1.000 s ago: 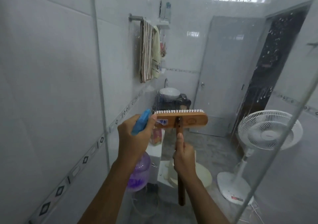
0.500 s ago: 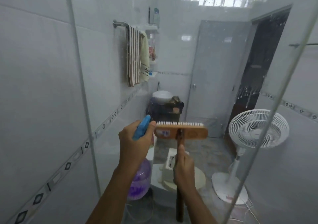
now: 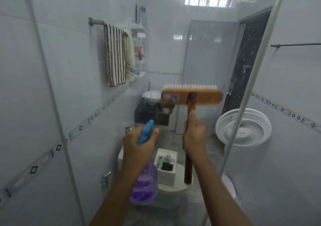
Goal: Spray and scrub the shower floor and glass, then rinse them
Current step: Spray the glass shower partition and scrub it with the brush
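Observation:
My left hand (image 3: 137,147) grips a spray bottle (image 3: 145,185) with a purple body and a blue trigger head that points up and away from me. My right hand (image 3: 194,137) is closed around the dark handle of a wooden scrub brush (image 3: 192,96). The brush head is raised level, with its white bristles turned toward the shower glass (image 3: 199,52) straight ahead. The glass carries spots and droplets near the top and at the right. Its metal frame edges (image 3: 250,90) run up on both sides. The shower floor is out of sight.
Through the glass I see striped towels (image 3: 116,55) on a wall rail, a white basin (image 3: 152,97) on a dark cabinet, a toilet with a white box (image 3: 166,166) on its lid, a white standing fan (image 3: 243,127), a grey door and a dark doorway.
The brush has risen and shifted right, away from the spray bottle's head. My left hand has dropped a little. My view has tilted up.

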`<state>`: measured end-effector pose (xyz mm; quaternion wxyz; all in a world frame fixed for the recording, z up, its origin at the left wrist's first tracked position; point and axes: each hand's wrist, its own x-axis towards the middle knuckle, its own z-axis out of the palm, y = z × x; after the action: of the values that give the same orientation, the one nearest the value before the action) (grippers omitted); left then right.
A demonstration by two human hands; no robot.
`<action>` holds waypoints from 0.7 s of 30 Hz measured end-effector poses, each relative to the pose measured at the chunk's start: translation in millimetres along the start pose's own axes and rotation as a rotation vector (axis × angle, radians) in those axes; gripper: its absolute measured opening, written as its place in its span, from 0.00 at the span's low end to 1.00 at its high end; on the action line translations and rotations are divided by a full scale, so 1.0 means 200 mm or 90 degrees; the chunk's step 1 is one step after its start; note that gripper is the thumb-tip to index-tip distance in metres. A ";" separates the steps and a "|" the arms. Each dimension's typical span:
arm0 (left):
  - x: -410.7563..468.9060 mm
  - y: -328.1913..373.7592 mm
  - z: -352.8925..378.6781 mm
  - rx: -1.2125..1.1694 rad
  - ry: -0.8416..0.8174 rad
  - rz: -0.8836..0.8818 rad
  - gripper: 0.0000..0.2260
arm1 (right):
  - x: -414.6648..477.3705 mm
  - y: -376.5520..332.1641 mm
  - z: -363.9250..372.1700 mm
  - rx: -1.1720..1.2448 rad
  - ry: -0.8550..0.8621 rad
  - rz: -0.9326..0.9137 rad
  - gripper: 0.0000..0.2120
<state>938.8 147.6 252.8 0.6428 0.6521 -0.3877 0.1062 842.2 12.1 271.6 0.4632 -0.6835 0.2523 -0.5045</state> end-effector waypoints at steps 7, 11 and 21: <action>-0.03 0.05 0.12 -0.001 -0.004 -0.003 0.10 | -0.26 0.32 -0.10 -0.027 -0.069 0.087 0.27; -0.03 0.11 0.18 -0.009 0.001 -0.015 0.06 | 0.05 -0.05 -0.21 -0.018 -0.061 0.019 0.26; -0.03 0.22 0.24 -0.010 -0.012 0.037 0.15 | 0.33 -0.36 -0.41 0.045 -0.065 -0.030 0.27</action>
<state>888.6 110.5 275.5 0.6409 0.6364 -0.4134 0.1157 781.4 -40.0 370.7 0.4874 -0.6975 0.1945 -0.4880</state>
